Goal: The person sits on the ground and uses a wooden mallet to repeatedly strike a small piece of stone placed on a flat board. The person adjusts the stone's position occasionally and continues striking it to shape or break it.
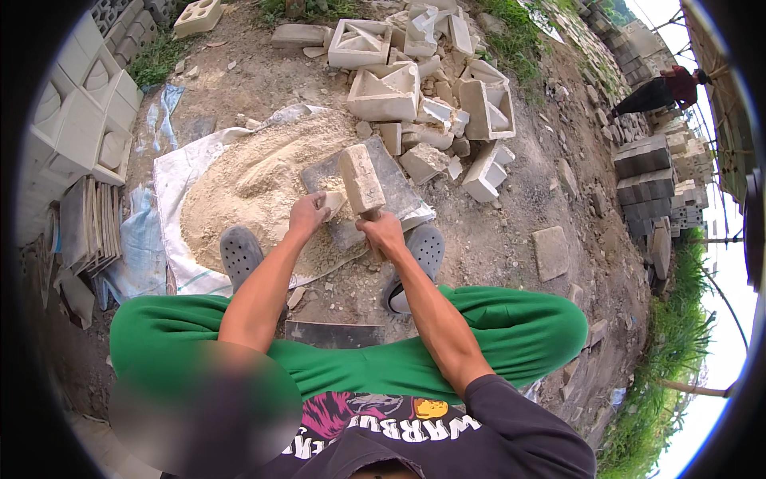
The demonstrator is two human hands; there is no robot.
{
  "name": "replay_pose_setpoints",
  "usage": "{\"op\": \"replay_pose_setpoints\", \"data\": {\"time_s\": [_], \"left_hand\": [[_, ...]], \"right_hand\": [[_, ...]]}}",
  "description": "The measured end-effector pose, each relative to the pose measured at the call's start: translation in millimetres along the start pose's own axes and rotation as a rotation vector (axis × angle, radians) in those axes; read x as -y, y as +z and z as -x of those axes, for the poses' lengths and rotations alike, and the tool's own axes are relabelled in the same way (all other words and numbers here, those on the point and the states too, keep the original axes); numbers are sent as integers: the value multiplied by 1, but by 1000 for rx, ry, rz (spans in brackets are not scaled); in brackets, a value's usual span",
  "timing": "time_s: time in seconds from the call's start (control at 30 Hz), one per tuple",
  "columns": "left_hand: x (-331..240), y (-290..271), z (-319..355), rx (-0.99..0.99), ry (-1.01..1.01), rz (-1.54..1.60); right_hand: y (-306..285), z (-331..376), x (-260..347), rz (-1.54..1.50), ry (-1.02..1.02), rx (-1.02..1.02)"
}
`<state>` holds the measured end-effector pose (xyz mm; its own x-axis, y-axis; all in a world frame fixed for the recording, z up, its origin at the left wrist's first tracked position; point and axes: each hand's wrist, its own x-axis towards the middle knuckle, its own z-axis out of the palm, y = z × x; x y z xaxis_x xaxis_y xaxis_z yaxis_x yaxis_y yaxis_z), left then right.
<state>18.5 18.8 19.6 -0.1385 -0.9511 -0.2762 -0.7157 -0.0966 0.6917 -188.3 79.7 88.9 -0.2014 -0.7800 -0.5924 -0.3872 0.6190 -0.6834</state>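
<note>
My right hand (384, 234) is closed around the handle of a mallet with a thick, dusty block-shaped head (361, 180). The head is raised above a dark flat slab (403, 180). To its left, my left hand (308, 214) pinches a small pale chunk (333, 203) over the same slab. My fingers partly cover the chunk, and its exact kind is unclear. Beside the slab, a heap of pale crushed powder (231, 188) lies on a white woven sack (169, 172). Crumbs of the same colour lie around the chunk.
Broken pale cast blocks (384, 92) are heaped beyond the slab. White moulded blocks (84, 100) and thin boards (89, 227) stand at left. A flat stone (550, 253) lies at right, near stacked grey blocks (645, 180). Another person (666, 90) bends at far right.
</note>
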Motion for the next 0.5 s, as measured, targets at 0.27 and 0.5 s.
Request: {"op": "replay_pose_setpoints", "data": {"time_s": [0.27,0.5], "left_hand": [[-8,3,-4,-37,-16,68],[-8,3,-12,-6,-139,128]], "right_hand": [[8,-15,11,64,-453,-310],[6,-19,-29,89,-92,-96]]}}
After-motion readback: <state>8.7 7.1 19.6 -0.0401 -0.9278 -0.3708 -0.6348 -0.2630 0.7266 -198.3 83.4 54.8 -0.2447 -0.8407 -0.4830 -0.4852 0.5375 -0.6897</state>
